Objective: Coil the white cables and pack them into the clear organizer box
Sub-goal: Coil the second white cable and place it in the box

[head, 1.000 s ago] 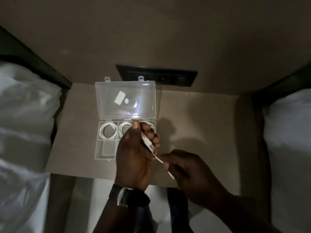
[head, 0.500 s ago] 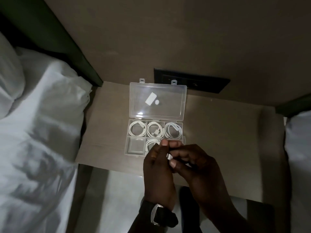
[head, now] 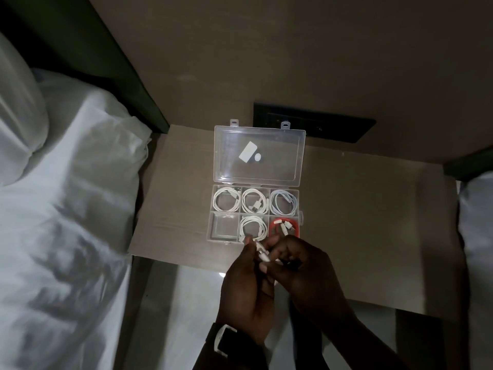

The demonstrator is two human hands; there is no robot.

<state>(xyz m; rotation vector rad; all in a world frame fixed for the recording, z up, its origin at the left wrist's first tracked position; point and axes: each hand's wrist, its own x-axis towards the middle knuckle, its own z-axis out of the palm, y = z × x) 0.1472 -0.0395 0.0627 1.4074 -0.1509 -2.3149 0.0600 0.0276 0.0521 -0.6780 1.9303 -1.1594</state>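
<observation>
Head view: open clear box on counter, lid flat behind. White coils in four compartments, red coil front right, front left empty. Left hand and right hand pinched together on white cable, just before box. Bed left.

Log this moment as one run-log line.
hands: left and right both hold white cable | box: open, five slots filled, near-left slot empty

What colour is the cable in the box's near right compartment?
Red, with white plugs lying on it; the head view shows it.
</observation>
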